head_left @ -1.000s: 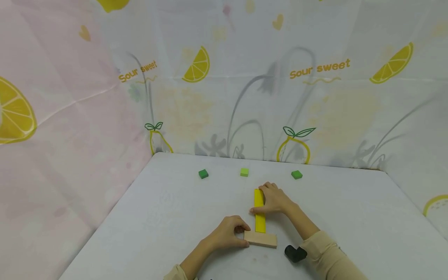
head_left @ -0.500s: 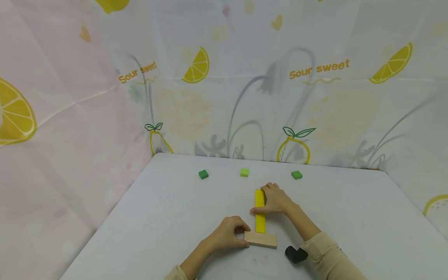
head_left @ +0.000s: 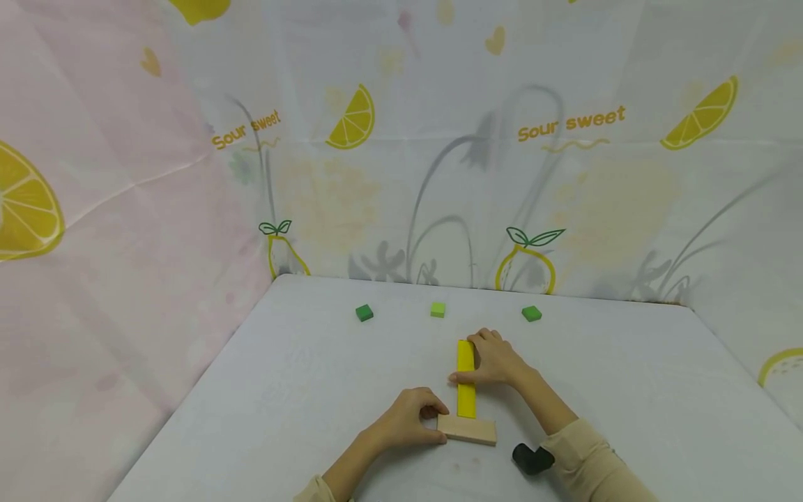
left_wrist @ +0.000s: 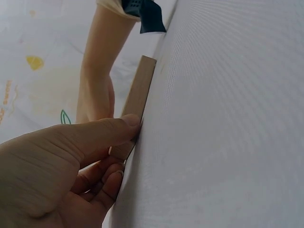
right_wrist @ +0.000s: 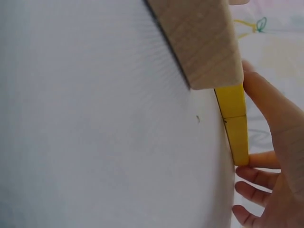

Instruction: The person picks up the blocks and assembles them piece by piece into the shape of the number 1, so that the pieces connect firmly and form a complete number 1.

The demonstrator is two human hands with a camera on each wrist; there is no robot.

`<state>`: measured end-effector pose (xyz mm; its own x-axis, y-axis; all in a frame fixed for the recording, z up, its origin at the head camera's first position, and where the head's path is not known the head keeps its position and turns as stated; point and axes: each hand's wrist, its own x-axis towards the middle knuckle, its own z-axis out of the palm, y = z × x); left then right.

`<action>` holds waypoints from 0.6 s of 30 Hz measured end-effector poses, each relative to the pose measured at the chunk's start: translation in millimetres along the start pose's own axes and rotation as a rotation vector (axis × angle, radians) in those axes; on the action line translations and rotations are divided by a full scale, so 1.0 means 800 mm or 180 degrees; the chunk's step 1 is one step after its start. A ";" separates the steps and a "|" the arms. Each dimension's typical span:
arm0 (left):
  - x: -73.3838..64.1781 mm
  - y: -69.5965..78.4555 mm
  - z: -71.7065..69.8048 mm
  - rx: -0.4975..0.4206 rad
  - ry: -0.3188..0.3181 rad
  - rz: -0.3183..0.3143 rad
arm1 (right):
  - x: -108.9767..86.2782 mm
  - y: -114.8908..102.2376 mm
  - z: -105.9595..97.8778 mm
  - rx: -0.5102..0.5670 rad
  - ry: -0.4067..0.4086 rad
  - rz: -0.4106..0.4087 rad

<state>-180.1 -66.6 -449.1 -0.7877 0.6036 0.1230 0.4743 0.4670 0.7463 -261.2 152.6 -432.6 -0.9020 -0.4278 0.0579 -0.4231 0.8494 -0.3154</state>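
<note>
where wood (head_left: pixel 467 429) ends, left hand (head_left: pixel 406 420) pinches

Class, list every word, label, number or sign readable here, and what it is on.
"Sour sweet": left print on the backdrop.
"Sour sweet": right print, same backdrop.
Left wrist view: backdrop lettering blurred, cut off.
No lettering shows on the wooden block or yellow strip.

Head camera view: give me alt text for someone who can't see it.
A person's left hand grips the left end of a plain rectangular wooden block while their right hand holds a long, flat yellow bar behind it, forming an upside-down T on a white table. Three small green blocks lie farther back.
</note>
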 end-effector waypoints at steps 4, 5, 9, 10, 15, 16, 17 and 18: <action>0.000 0.000 0.000 0.0008 -0.0009 -0.0009 | 0.000 0.006 0.002 0.0059 -0.0060 -0.0054; 0.000 0.001 0.000 0.0012 -0.0009 -0.0005 | 0.000 0.007 0.003 0.0070 -0.0072 -0.0067; -0.001 0.002 0.000 0.0009 -0.0010 0.0001 | 0.000 0.010 0.003 0.0156 -0.0057 -0.0111; -0.001 0.002 -0.001 0.0004 -0.0008 0.0001 | 0.000 0.010 0.003 0.0181 -0.0049 -0.0101; 0.000 0.003 -0.001 0.0000 0.0003 0.0006 | -0.001 0.010 0.002 0.0250 0.0017 -0.0085; 0.000 0.003 -0.002 0.0002 0.0004 0.0005 | -0.001 0.010 0.002 0.0279 0.0031 -0.0083; 0.000 0.003 -0.002 0.0006 0.0005 0.0011 | -0.001 0.010 0.002 0.0299 0.0043 -0.0087; 0.000 0.002 -0.002 0.0008 0.0002 0.0014 | -0.001 0.011 0.002 0.0324 0.0054 -0.0086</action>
<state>-179.5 -66.7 -446.7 -0.7860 0.6052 0.1266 0.4786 0.4659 0.7442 -263.6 159.8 -436.8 -0.8920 -0.4442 0.0833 -0.4372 0.8014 -0.4081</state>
